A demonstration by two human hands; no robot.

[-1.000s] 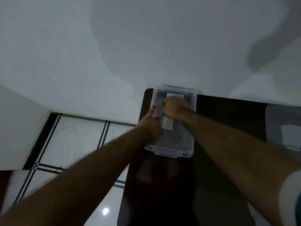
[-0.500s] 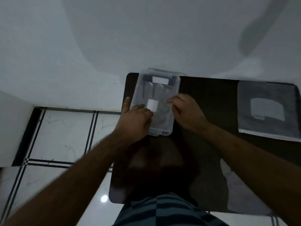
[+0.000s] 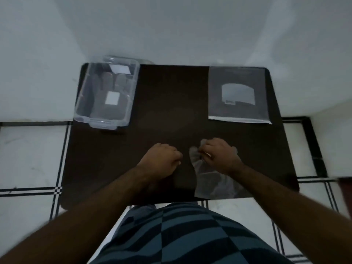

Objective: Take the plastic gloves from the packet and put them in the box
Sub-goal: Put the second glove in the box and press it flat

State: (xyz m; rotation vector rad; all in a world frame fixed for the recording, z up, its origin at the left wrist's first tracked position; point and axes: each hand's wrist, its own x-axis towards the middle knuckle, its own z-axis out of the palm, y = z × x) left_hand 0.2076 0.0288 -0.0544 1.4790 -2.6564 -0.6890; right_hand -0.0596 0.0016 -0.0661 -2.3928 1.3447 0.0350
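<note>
Pinching the finger end of a thin plastic glove (image 3: 207, 178), our right hand (image 3: 219, 156) has its grip narrowed, thumb and fingertips drawn together on the film near the middle of the tabletop (image 3: 171, 103). The glove lies flat and see-through under that hand, its wide cuff end reaching toward us to the near edge of the dark tabletop. Just to the left, our left hand (image 3: 162, 159) rests knuckles up on the bare surface, fingers curled under into a loose fist; we cannot tell whether this grip holds anything, since the fingertips are hidden and the picture is blurred. The two hands sit close together but do not touch.

Farther out, at the far left corner of the tabletop, stands the clear plastic box (image 3: 106, 92), open on top, its near end tilted a little toward the left edge. Through its walls we see pale film shapes lying on the bottom that look like gloves, along with two white rectangles, one near the middle and one at the far end; what these are we cannot tell. At the far right corner lies the flat grey packet (image 3: 238, 96), with a lighter arched label on its face, well apart from both the box and our hands.

Below the tabletop we see a blue and black striped garment (image 3: 181, 235) and, on either side, white floor tiles (image 3: 28, 159) with dark lines.
</note>
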